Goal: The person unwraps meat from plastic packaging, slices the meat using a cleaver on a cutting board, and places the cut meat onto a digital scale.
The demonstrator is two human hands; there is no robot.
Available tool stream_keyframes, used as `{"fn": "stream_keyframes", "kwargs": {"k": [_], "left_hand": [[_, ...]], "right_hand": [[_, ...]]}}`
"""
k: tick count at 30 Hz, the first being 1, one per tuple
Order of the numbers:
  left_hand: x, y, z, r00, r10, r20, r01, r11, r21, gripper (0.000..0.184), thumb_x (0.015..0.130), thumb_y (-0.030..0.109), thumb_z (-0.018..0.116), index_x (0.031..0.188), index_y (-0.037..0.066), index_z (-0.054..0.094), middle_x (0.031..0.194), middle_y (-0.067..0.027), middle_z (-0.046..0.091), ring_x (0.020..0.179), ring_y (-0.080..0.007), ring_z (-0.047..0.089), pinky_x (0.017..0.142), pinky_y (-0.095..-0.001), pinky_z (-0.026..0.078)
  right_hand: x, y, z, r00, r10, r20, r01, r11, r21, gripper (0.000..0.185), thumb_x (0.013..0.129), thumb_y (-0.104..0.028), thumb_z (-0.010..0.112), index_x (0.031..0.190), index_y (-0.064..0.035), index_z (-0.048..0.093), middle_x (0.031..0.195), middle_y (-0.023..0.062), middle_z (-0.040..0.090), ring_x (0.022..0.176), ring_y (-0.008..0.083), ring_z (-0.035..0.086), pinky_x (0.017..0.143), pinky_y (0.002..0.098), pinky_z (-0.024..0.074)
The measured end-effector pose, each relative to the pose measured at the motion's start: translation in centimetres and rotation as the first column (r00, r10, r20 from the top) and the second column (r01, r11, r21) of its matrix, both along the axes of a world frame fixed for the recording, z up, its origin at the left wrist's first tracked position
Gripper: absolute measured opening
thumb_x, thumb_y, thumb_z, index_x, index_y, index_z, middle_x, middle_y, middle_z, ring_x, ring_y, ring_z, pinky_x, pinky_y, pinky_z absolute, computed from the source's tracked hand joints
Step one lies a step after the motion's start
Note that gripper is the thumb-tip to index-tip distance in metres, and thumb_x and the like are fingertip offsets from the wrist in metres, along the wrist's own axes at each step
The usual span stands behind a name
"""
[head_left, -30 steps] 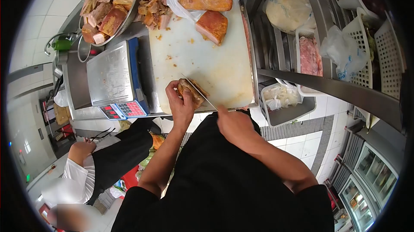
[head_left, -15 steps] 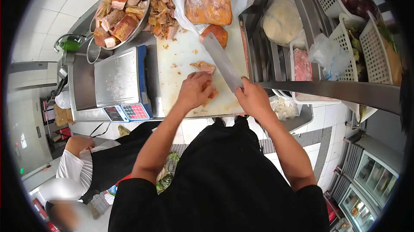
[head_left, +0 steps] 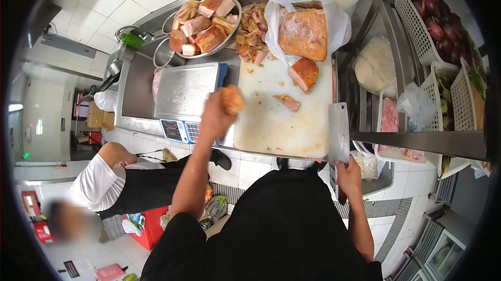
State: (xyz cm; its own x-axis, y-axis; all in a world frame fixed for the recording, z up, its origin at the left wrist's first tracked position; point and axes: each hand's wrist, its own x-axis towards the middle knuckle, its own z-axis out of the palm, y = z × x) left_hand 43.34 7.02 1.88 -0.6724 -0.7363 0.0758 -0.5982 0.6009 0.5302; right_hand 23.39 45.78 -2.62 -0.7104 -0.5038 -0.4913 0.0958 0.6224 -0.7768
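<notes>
My left hand (head_left: 216, 116) is closed on a browned meat piece (head_left: 231, 100), held up between the scale (head_left: 186, 91) and the cutting board (head_left: 282, 129). My right hand (head_left: 348, 177) grips the cleaver (head_left: 338, 130), whose broad blade lies along the board's right edge. On the board is a thin meat slice (head_left: 287, 102). Farther back sit a browned meat block (head_left: 304, 74), a larger slab (head_left: 303, 34) in a white plastic bag (head_left: 340, 26), and a heap of meat scraps (head_left: 252, 33).
A metal bowl of meat chunks (head_left: 201, 26) stands back left, near the sink (head_left: 136, 88). Baskets on the right rack include a basket of red onions (head_left: 420, 29). Another person (head_left: 99, 184) in a white shirt and dark apron is at lower left.
My left hand has lifted meat off the board and moved left towards the scale. The cleaver has moved to the board's right edge. The view has shifted, bringing a round board in behind.
</notes>
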Motion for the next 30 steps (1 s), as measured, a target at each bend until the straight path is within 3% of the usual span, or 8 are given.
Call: {"fn": "stream_keyframes", "kwargs": {"k": [4,7,10,14,19,23,28,30], "left_hand": [[4.3,-5.3,2.1,0.965,0.263,0.010,-0.263,0.964,0.035,0.062,0.071,0.018,0.078,0.128,0.007,0.057,0.112,-0.0218,0.061,0.113,-0.0419,0.057,0.095,-0.0479,0.048],[2.8,-4.3,2.1,0.948,0.317,0.011,-0.249,0.764,-0.595,0.065,0.074,0.018,0.079,0.135,0.009,0.057,0.124,-0.0236,0.062,0.119,-0.0426,0.056,0.100,-0.0492,0.045],[-2.6,-0.6,-0.5,0.976,-0.171,-0.133,0.130,0.954,-0.271,0.063,0.073,0.011,0.079,0.132,0.007,0.059,0.129,-0.0193,0.062,0.122,-0.0400,0.056,0.104,-0.0483,0.044],[-10.2,5.9,-8.7,0.880,-0.470,0.073,0.474,0.854,-0.213,0.059,0.079,0.013,0.066,0.138,0.013,0.057,0.144,-0.0123,0.056,0.129,-0.0420,0.050,0.108,-0.0514,0.039],[-11.5,7.7,-9.4,0.953,-0.288,0.094,0.303,0.924,-0.234,0.016,0.087,0.010,0.058,0.101,0.011,0.066,0.107,-0.0059,0.064,0.098,-0.0300,0.062,0.085,-0.0469,0.050],[-10.4,7.2,-10.8,0.982,-0.189,0.013,0.188,0.968,-0.167,0.014,0.087,0.012,0.059,0.098,0.009,0.067,0.102,-0.0097,0.066,0.089,-0.0324,0.065,0.077,-0.0459,0.052],[-9.2,6.2,-9.5,0.966,0.224,-0.127,-0.152,0.894,0.422,0.018,0.087,0.016,0.061,0.091,0.001,0.071,0.085,-0.0174,0.073,0.077,-0.0319,0.070,0.072,-0.0415,0.055],[-9.4,5.5,-8.8,0.954,0.272,-0.123,-0.201,0.890,0.409,0.020,0.088,0.018,0.061,0.093,0.002,0.072,0.084,-0.0170,0.073,0.075,-0.0290,0.071,0.071,-0.0396,0.054]], "right_hand": [[-0.3,1.1,-1.2,0.998,-0.032,0.057,0.032,0.999,-0.005,0.026,0.094,-0.020,0.057,0.105,0.0032,0.060,0.062,0.0139,0.062,0.046,0.0222,0.063,0.046,0.0364,0.0499],[-0.3,0.9,-0.8,1.000,0.020,-0.013,-0.020,0.999,0.034,0.025,0.094,-0.019,0.057,0.104,0.0035,0.060,0.062,0.0132,0.061,0.045,0.0220,0.062,0.046,0.0364,0.0500],[0.0,0.1,0.0,1.000,0.009,-0.018,-0.009,1.000,-0.010,0.025,0.094,-0.020,0.058,0.103,0.0035,0.060,0.062,0.0139,0.062,0.045,0.0225,0.062,0.046,0.0372,0.0505],[0.5,-0.5,-0.3,1.000,0.027,-0.009,-0.027,1.000,-0.002,0.025,0.093,-0.020,0.058,0.101,0.0033,0.060,0.063,0.0133,0.063,0.045,0.0222,0.063,0.046,0.0370,0.0506],[1.3,-0.2,-1.1,0.999,-0.018,0.044,0.020,0.999,-0.033,0.022,0.092,-0.012,0.056,0.110,0.0007,0.057,0.058,0.0024,0.050,0.041,0.0115,0.048,0.039,0.0299,0.0443],[1.5,0.9,-1.7,0.998,-0.037,0.057,0.040,0.998,-0.056,0.020,0.091,-0.015,0.058,0.102,0.0017,0.061,0.062,0.0076,0.059,0.045,0.0168,0.058,0.044,0.0334,0.0460],[1.7,1.3,-2.2,0.999,-0.022,0.037,0.024,0.998,-0.049,0.021,0.091,-0.014,0.057,0.104,0.0027,0.061,0.063,0.0081,0.059,0.046,0.0163,0.057,0.044,0.0342,0.0458],[1.7,1.2,-2.2,0.999,-0.010,0.034,0.012,0.998,-0.056,0.020,0.092,-0.013,0.055,0.104,0.0021,0.059,0.061,0.0058,0.056,0.044,0.0144,0.054,0.042,0.0325,0.0450]]}}
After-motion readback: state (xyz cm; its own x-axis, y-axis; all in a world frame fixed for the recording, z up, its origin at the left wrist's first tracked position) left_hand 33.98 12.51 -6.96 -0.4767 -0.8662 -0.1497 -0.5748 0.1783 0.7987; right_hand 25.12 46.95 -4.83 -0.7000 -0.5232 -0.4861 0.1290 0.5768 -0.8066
